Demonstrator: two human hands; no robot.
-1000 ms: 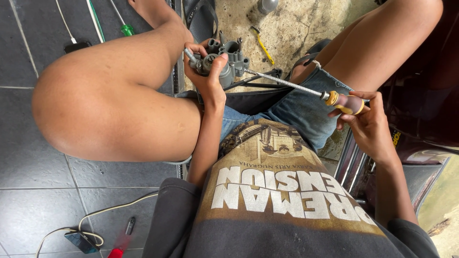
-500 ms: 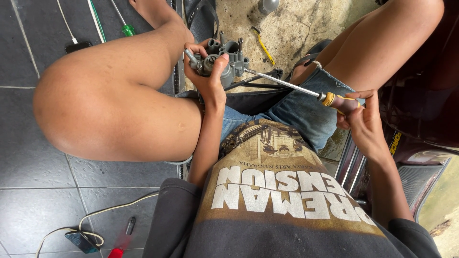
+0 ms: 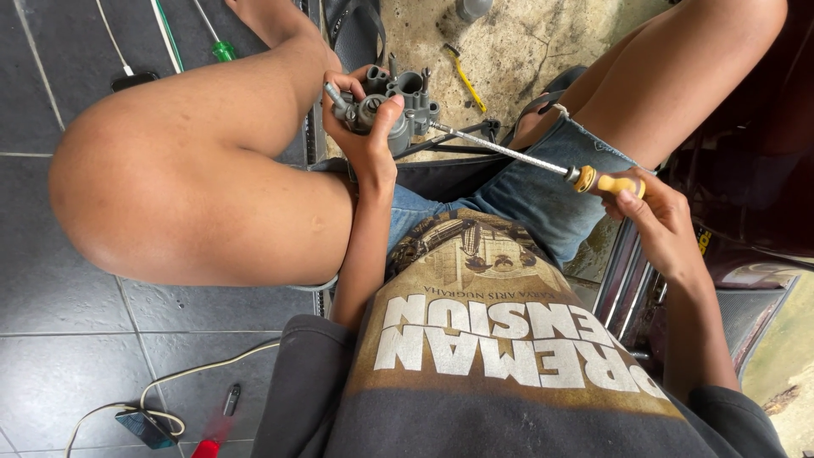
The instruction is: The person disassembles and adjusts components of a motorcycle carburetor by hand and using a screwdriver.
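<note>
**Grey metal, long blade, both hands busy**

Grey cast metal fills your left hand (image 3: 366, 136): you clamp the small grey carburettor body (image 3: 398, 106) between thumb and fingers, up between your knees. Your right hand (image 3: 653, 216) wraps the yellow-handled long-shaft screwdriver (image 3: 543, 164), fingers closed on the grip, tip pushed into the side of the casting. My read on the risk: with that long shaft at an angle, the tip could slip out of the screw and jab your left thumb, or chew the slot. No tray or bowl anywhere; loose tools simply lie on the dark tiled floor (image 3: 76, 339), a green-handled screwdriver (image 3: 222, 49) among them, so a dropped screw could roll off.
</note>
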